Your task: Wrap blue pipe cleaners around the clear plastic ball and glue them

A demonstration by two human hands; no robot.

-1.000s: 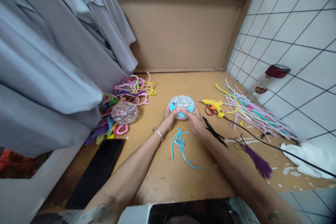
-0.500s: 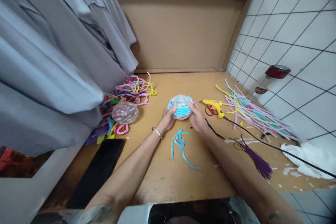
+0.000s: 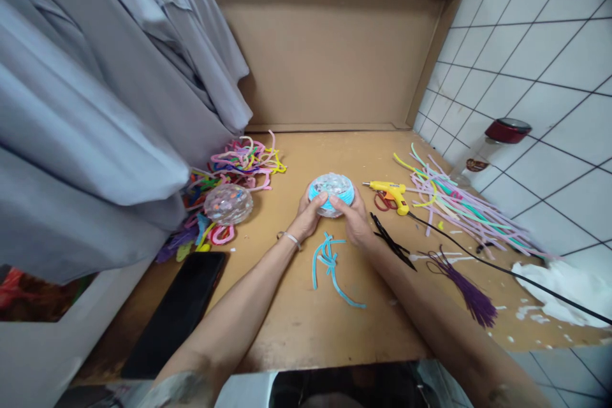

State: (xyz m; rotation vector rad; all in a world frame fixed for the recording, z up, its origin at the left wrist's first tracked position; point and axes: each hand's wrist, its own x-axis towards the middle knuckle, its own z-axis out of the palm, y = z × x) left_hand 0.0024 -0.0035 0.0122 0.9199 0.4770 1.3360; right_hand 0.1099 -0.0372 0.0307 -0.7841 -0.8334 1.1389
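Note:
Between my two hands is a round, clear, bumpy ball (image 3: 335,183) with bright blue pipe cleaner strands wrapped round its middle. My left hand (image 3: 308,213) grips its left side, the thumb lying on the blue band. On the right side my right hand (image 3: 354,215) holds it too, thumb pressed on the front. Most of the other fingers are hidden behind the ball. Just below on the table lie loose blue pipe cleaner pieces (image 3: 329,260). A second clear bumpy ball (image 3: 228,204) with coloured specks sits off to the left.
A yellow glue gun (image 3: 389,190) lies over red-handled scissors (image 3: 381,203), its cord running right. Around are black strips (image 3: 392,242), a purple tassel (image 3: 471,296), pastel pipe cleaners (image 3: 463,204), a jar (image 3: 488,146), a phone (image 3: 176,312) and a colourful pipe cleaner heap (image 3: 243,159).
My right thumb has moved inward from the ball's right edge onto its front, close to my left thumb. The ball has shifted slightly right. More of the black strips shows.

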